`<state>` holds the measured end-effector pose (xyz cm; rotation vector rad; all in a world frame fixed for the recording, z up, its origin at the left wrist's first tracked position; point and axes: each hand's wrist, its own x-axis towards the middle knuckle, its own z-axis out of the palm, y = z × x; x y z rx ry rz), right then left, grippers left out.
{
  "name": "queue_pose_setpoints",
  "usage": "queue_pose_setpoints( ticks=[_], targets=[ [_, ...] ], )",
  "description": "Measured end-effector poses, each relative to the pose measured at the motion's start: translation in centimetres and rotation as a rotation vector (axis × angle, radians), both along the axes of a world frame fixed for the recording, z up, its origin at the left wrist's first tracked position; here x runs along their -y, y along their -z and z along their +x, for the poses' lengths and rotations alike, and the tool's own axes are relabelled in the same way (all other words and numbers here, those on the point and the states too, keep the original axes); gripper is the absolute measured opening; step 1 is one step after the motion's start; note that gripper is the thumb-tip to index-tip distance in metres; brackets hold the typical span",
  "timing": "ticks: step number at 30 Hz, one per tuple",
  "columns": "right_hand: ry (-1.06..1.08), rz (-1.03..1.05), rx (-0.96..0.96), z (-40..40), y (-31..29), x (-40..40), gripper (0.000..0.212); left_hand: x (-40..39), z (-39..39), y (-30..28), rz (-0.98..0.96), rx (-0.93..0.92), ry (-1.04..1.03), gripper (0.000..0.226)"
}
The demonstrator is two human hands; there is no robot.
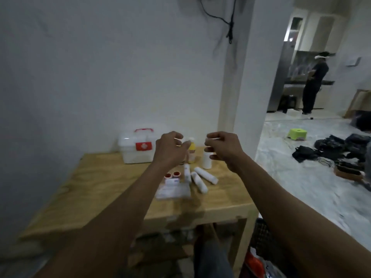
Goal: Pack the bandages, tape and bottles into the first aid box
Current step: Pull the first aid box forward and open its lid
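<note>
A white first aid box [134,148] with a red handle and red label stands closed at the back of the wooden table [96,197]. To its right stand a yellow bottle [191,152] and a white bottle [206,160]. Three white bandage rolls [198,178] lie in front of them. Two tape rolls [172,174] with red cores sit left of the bandages, behind flat plaster packets [172,190]. My left hand [170,149] and my right hand [222,149] hover above the bottles, fingers curled and apart, holding nothing.
A white wall rises behind the table, with a pillar to the right. On the floor at right lie a green stool [297,134] and black items [331,151]. A person in dark clothes [314,83] stands in the far room. A dark crate [263,239] sits beside the table leg.
</note>
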<state>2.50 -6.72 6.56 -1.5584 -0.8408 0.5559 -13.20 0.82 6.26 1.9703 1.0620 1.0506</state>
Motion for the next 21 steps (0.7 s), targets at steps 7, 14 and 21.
queue_pose_setpoints(
  ticks=[7, 14, 21],
  targets=[
    [-0.178, 0.001, -0.014, -5.8, -1.3, -4.3, 0.019, -3.3, -9.5, -1.0, -0.074, 0.071, -0.167, 0.030],
    [-0.153, -0.006, 0.015, -7.0, 0.2, -9.7, 0.018, -8.2, -13.5, 0.3, -0.093, 0.064, -0.269, 0.024],
    [-0.062, -0.023, 0.257, -8.1, 3.1, -16.1, 0.042, -14.7, -12.8, 2.6, -0.067, -0.028, -0.325, 0.043]
  ],
)
